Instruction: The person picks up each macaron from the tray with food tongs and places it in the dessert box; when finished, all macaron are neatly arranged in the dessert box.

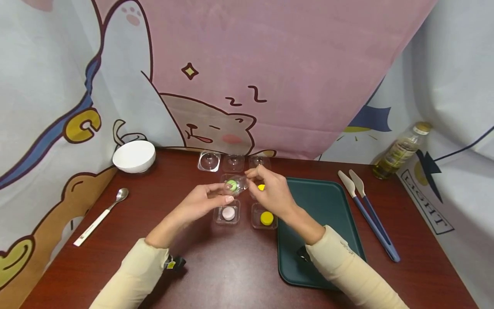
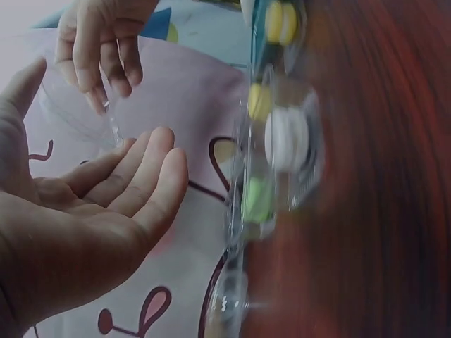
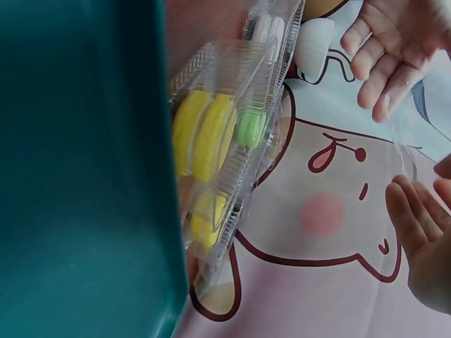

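Note:
Between both hands is a clear domed plastic lid (image 1: pixel 242 183), raised above the boxes. My right hand (image 1: pixel 272 189) pinches its edge from the right with thumb and fingers. My left hand (image 1: pixel 198 203) is on the other side, fingers nearly straight and thumb spread, its fingertips against the lid. Below stand clear plastic boxes with macarons: a pale pink macaron (image 1: pixel 228 213), a yellow macaron (image 1: pixel 266 218), a green macaron (image 1: pixel 232 185) seen through the lid, and another yellow macaron (image 1: pixel 261 187) partly behind my right hand.
Clear plastic pieces (image 1: pixel 209 161) line the back edge. At right lie a dark green tray (image 1: pixel 320 274), tongs (image 1: pixel 372 221) with blue handles, and an oil bottle (image 1: pixel 401 152). On the left are a white bowl (image 1: pixel 135 157) and a spoon (image 1: pixel 101 216). Printed cloth hangs behind.

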{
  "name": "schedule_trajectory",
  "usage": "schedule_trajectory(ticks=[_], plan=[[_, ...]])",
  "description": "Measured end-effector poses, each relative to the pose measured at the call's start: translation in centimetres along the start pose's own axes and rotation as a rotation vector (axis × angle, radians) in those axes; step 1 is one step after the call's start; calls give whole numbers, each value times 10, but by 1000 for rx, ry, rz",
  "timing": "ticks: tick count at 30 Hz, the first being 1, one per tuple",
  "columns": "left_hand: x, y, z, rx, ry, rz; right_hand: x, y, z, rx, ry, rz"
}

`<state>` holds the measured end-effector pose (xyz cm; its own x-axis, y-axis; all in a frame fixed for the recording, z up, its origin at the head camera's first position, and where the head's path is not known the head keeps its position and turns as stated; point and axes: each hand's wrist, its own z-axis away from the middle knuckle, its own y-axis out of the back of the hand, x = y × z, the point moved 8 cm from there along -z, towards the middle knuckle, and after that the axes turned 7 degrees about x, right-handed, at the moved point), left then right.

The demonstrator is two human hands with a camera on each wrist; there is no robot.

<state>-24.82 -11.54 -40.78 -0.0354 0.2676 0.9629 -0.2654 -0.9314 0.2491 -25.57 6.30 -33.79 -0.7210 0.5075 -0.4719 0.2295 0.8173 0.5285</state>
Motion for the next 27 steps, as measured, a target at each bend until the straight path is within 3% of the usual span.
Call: schedule_trajectory(ticks=[5,10,15,22,27], plan=[[6,14,2,45,-77,-248,1,-6,5,-148,1,-13],[11,24,3,89,-187,-530,3,-18,14,-389,-6,35],[11,26,2,80,-286,-640,4,-29,26,-560,13,121],[8,24,2,54,-400,-712,10,-36,34,-575,-81,209],[8,21,2,38,-435,-758,13,-41,39,-565,-124,265]])
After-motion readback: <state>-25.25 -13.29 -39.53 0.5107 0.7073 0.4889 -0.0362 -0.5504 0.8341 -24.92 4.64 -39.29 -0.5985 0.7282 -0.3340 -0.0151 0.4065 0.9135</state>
